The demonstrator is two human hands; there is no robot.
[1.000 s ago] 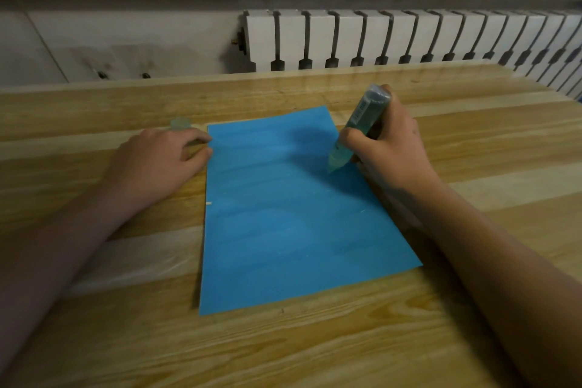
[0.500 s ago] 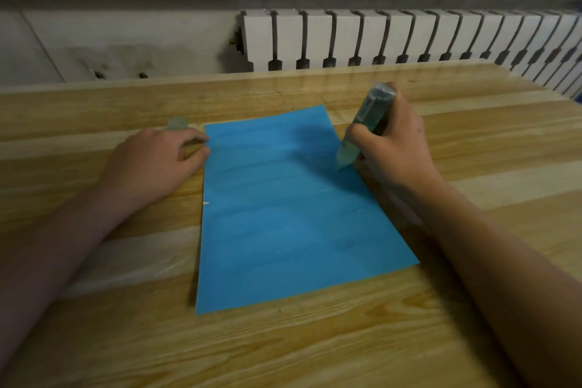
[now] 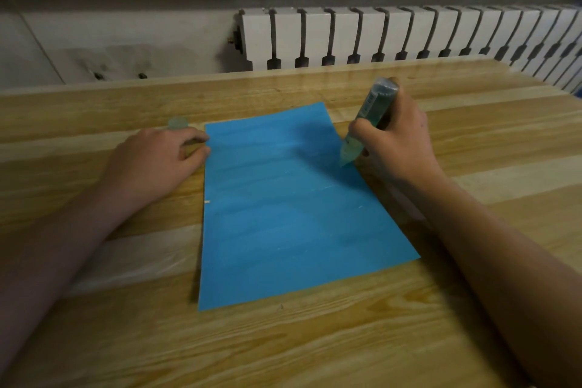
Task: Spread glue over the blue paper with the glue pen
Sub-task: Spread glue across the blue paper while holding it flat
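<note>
A blue paper (image 3: pixel 289 208) lies flat on the wooden table (image 3: pixel 315 340), with faint pale streaks across its surface. My right hand (image 3: pixel 396 142) grips a translucent green glue pen (image 3: pixel 368 120), tilted, with its tip touching the paper near the upper right edge. My left hand (image 3: pixel 157 161) rests on the table at the paper's upper left edge, fingers loosely curled, fingertips touching the paper's border.
A small pale green cap (image 3: pixel 178 123) lies on the table just beyond my left hand. A white radiator (image 3: pixel 409 35) stands against the wall behind the table's far edge.
My right hand has drawn the glue pen rightward across the paper, from the upper middle area to the right edge. The left hand has stayed in place.
</note>
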